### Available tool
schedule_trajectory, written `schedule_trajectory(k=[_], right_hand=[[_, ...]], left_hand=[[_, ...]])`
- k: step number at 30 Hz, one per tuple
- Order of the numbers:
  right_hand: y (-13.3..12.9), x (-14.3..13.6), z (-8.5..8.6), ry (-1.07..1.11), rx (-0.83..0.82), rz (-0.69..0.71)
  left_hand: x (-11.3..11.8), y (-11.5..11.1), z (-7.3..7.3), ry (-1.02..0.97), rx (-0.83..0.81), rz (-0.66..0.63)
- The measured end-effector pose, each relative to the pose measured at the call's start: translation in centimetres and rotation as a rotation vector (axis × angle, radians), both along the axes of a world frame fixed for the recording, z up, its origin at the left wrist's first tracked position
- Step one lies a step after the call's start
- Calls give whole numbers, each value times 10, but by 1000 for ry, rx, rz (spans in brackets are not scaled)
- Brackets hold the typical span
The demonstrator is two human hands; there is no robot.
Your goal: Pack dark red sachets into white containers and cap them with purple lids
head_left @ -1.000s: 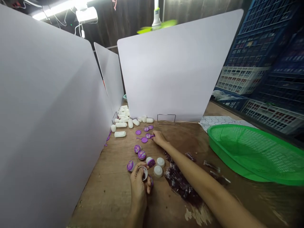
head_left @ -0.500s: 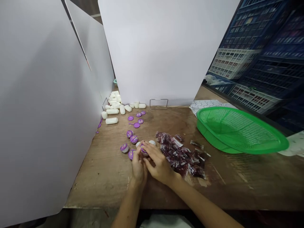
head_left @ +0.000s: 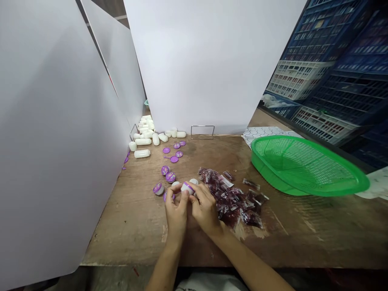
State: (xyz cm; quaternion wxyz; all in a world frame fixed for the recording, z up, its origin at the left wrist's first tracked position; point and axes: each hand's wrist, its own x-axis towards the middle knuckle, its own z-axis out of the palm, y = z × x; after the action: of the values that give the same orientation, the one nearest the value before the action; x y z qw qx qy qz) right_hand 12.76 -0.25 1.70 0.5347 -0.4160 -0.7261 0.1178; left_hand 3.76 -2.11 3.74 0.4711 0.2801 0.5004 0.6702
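A small white cup with a purple lid (head_left: 187, 188) sits between both hands over the middle of the bench (head_left: 136, 226), tilted, its purple edge turned towards 1 o'clock. Taking that cup as the clock's centre and 12 as straight away from the person, the left hand (head_left: 176, 214) comes in from 7 o'clock, thumb and fingers narrowed on the cup. The right hand (head_left: 206, 211) comes from 5 o'clock, its fingers bent against the cup's other side.

A white cup (head_left: 194, 182) lies just beside at 1 o'clock, partly hidden. Purple-topped cups (head_left: 170, 177) stand near, between 8 and 10. Dark wrapped packets (head_left: 233, 198) are heaped at 3, close to the right hand. Loose purple lids (head_left: 174, 159) lie at 11; white capsules (head_left: 142, 153) crowd farther out at 10. The green basket (head_left: 303, 171) rests well apart, between 2 and 3. A white panel (head_left: 215, 68) rises at 12.
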Motion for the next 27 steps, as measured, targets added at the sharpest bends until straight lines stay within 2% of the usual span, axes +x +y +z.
schedule_trajectory(k=[4,10,12,19,25,27], right_hand=[[-2,-9,0,22,-38,-27],[0,-15,3,12,-178,25],[1,-14,4,19,-195,29],[5,-8,-2,-44,-149,47],[1,-16,0,-83,-103,42],[-4,-16,4,-81,-123,68]], left_hand=[[0,0,-4,117,15,74],[-12,5,-10,-217,-54,28],[-13,4,-9,-246,-56,24],[-23,5,-9,98,-29,-54],[-25,8,-6,189,11,-12],[-26,5,-3,191,15,-41]])
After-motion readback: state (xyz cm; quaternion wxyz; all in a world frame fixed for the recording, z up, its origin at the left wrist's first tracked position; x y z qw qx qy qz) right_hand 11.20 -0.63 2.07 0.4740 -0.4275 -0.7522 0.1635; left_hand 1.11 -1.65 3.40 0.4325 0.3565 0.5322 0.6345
